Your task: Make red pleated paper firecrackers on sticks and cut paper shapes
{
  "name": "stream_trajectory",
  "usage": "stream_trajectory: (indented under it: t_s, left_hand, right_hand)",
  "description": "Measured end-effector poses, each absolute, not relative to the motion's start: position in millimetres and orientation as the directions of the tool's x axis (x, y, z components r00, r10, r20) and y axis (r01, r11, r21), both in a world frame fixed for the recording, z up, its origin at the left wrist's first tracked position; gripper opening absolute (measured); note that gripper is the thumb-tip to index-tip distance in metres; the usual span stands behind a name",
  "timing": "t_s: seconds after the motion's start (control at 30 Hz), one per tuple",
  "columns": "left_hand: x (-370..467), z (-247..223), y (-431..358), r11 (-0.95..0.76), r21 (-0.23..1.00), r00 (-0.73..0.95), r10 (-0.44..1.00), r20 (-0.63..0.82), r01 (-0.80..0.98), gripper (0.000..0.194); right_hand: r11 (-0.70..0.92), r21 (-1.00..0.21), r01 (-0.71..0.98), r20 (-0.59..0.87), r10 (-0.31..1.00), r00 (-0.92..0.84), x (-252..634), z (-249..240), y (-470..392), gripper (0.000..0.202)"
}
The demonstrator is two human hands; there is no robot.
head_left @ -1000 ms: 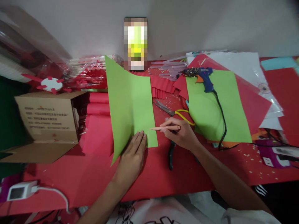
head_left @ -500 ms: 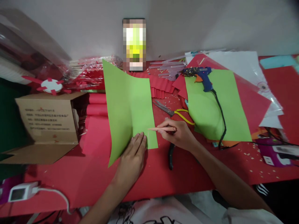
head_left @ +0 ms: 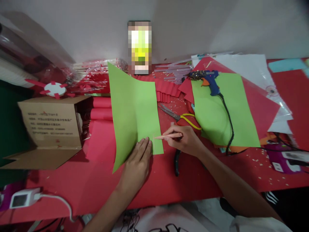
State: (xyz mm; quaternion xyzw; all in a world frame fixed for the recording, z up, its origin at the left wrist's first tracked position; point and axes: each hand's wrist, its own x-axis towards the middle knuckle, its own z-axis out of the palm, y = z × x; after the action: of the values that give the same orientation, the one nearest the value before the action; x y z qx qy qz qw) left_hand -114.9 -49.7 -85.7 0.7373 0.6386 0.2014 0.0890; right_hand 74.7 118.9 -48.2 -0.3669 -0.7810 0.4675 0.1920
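A sheet of light green paper (head_left: 146,112) lies folded, its left half standing up and its right half flat on the table. My left hand (head_left: 140,153) rests flat with fingers stretched out on the lower part of the sheet, near the crease. In my right hand (head_left: 185,138) is a thin, pale wooden pencil (head_left: 166,136), pinched in a writing grip. Its tip points left and meets the flat half of the paper, close to its right edge. Scissors with yellow handles (head_left: 177,116) lie just beyond my right hand. A black-handled tool (head_left: 177,164) is partly hidden under that hand.
A blue glue gun (head_left: 212,82) lies on another green sheet (head_left: 231,109) at the right. To the left stands an open cardboard box (head_left: 50,125) beside red paper (head_left: 101,138). A phone (head_left: 139,48) leans on the wall. A white charger (head_left: 23,198) sits front left.
My right hand has brought the pencil tip slightly nearer to me along the green paper. My left hand stays in place on the sheet.
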Motion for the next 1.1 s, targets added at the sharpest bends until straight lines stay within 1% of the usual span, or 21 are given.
stream_trajectory:
  t_s: [0.1, 0.27, 0.4, 0.6, 0.73, 0.93, 1.1]
  left_hand:
    - [-114.9, -85.3, -49.6, -0.167, 0.393, 0.104, 0.979, 0.178, 0.904, 0.066]
    - [-116.0, -83.5, -48.3, -0.178, 0.358, 0.12, 0.977, 0.178, 0.917, 0.063]
    - [-116.6, -82.8, -49.1, -0.185, 0.352, 0.127, 0.975, 0.181, 0.917, 0.063]
    - [-114.8, -80.9, -54.2, -0.195, 0.355, 0.137, 0.974, 0.183, 0.914, 0.065]
    - [-113.9, -79.5, -55.2, -0.196, 0.355, 0.134, 0.973, 0.189, 0.914, 0.063]
    - [-113.7, -78.3, -54.2, -0.184, 0.369, 0.118, 0.974, 0.194, 0.911, 0.058]
    - [-113.8, -78.9, -54.6, -0.186, 0.37, 0.12, 0.974, 0.192, 0.91, 0.059]
  right_hand:
    - [0.28, -0.869, 0.407, -0.044, 0.777, -0.628, 74.6, -49.0, 119.1, 0.017]
    - [0.276, -0.877, 0.393, -0.052, 0.758, -0.65, 76.5, -50.3, 119.7, 0.014]
    - [0.232, -0.896, 0.379, -0.051, 0.794, -0.605, 78.9, -52.5, 120.8, 0.015]
    - [0.27, -0.873, 0.407, -0.04, 0.791, -0.611, 75.0, -49.1, 121.6, 0.015]
    - [0.298, -0.87, 0.393, -0.016, 0.779, -0.627, 72.9, -47.9, 120.5, 0.013]
    - [0.285, -0.867, 0.408, -0.025, 0.794, -0.608, 74.0, -52.0, 120.0, 0.014]
    - [0.307, -0.869, 0.387, -0.02, 0.761, -0.648, 73.7, -49.9, 120.6, 0.013]
